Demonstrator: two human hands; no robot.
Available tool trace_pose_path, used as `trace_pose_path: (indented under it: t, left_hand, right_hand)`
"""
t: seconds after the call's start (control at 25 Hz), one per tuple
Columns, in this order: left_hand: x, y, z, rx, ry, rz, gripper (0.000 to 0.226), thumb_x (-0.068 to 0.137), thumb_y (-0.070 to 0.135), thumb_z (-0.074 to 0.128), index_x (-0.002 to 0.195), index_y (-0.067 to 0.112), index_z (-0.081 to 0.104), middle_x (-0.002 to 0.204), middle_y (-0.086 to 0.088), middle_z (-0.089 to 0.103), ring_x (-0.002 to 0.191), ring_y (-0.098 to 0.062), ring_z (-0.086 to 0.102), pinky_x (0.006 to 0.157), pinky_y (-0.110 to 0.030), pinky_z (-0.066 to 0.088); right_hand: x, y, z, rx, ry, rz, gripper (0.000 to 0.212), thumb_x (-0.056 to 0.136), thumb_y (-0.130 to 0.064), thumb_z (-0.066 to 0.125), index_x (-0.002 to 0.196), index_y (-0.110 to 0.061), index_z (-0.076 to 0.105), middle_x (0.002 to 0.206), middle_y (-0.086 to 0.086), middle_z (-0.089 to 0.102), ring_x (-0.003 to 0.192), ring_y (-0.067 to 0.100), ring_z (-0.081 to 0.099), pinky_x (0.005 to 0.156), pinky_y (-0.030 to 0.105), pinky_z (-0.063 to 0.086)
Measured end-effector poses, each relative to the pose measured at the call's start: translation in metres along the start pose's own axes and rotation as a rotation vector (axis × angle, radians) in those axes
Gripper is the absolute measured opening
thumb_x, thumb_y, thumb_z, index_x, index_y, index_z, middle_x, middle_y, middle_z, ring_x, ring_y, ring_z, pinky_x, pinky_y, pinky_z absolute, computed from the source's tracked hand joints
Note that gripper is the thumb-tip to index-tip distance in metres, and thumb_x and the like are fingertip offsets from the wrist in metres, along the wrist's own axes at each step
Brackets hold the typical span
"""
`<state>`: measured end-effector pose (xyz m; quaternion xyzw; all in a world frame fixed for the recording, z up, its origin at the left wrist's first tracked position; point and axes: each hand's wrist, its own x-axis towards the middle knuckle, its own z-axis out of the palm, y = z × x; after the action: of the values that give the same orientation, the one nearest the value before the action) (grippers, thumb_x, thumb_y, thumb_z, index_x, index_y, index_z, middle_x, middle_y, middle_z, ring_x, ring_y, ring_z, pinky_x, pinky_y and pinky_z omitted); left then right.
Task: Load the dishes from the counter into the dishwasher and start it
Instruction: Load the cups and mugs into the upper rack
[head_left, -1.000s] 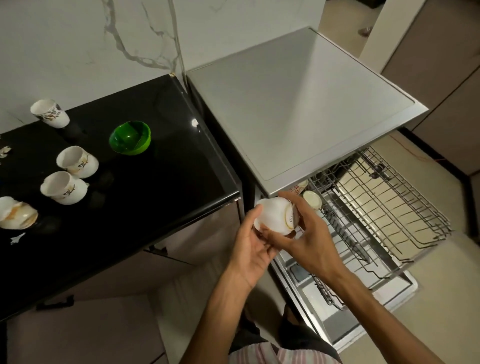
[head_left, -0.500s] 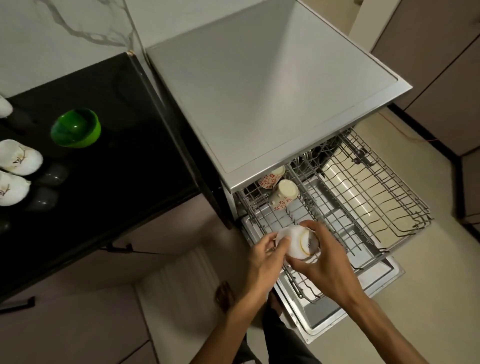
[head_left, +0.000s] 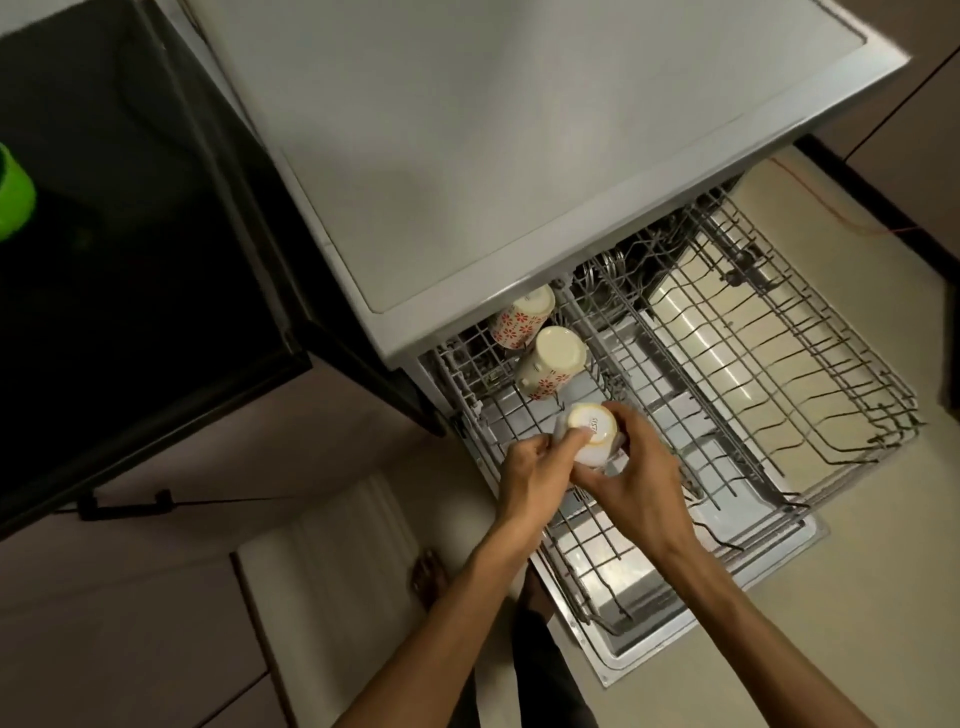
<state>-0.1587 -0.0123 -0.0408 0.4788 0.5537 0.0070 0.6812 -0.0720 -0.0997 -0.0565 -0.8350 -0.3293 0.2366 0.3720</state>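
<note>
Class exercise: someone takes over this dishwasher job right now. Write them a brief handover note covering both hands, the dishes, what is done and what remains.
Both hands share one grip: left hand and right hand hold a white cup upside down over the rack.
Done: two floral cups sit inverted at the rack's back left.
Left: seat this cup, fetch the green bowl from the counter, push the rack in, close up, start.
</note>
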Motion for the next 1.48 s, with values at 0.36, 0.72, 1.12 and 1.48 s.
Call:
trace_pose_path:
  t: [0.36, 0.72, 1.12, 1.48]
  left_hand:
    - [0.089, -0.025, 0.022, 0.043, 0.058, -0.017, 0.029, 0.093, 0.045, 0.058, 0.098, 0.017, 0.061, 0.094, -0.002, 0.063, 0.082, -0.012, 0.057, 0.069, -0.024, 0.043]
    - [0.131, -0.043, 0.037, 0.023, 0.143, -0.035, 0.046, 0.092, 0.047, 0.058, 0.120, 0.011, 0.065, 0.113, -0.005, 0.068, 0.090, -0.016, 0.058, 0.058, -0.017, 0.037]
    - [0.152, -0.053, 0.043, 0.106, 0.173, -0.042, 0.049, 0.091, 0.051, 0.057, 0.119, 0.012, 0.064, 0.107, -0.001, 0.062, 0.082, -0.011, 0.053, 0.051, -0.014, 0.032]
    - [0.152, -0.065, 0.040, 0.227, 0.096, -0.030, 0.060, 0.081, 0.057, 0.063, 0.121, 0.013, 0.060, 0.116, -0.009, 0.065, 0.096, -0.018, 0.062, 0.060, -0.022, 0.045]
  right_hand:
    - [0.060, 0.052, 0.042, -0.046, -0.026, 0.029, 0.072, 0.072, -0.026, 0.085, 0.133, -0.011, 0.049, 0.121, 0.003, 0.063, 0.099, 0.006, 0.051, 0.069, 0.002, 0.033]
    - [0.084, 0.078, 0.053, -0.085, -0.098, 0.035, 0.071, 0.073, -0.024, 0.084, 0.133, -0.010, 0.049, 0.122, 0.005, 0.064, 0.102, 0.010, 0.055, 0.079, 0.020, 0.042]
    - [0.096, 0.093, 0.057, -0.081, -0.197, 0.078, 0.068, 0.074, -0.024, 0.082, 0.131, -0.011, 0.047, 0.123, 0.006, 0.062, 0.102, 0.013, 0.057, 0.076, 0.016, 0.045]
    - [0.090, 0.104, 0.058, -0.151, -0.249, 0.099, 0.065, 0.076, -0.021, 0.081, 0.131, -0.011, 0.045, 0.115, 0.005, 0.062, 0.091, 0.011, 0.054, 0.054, 0.005, 0.038]
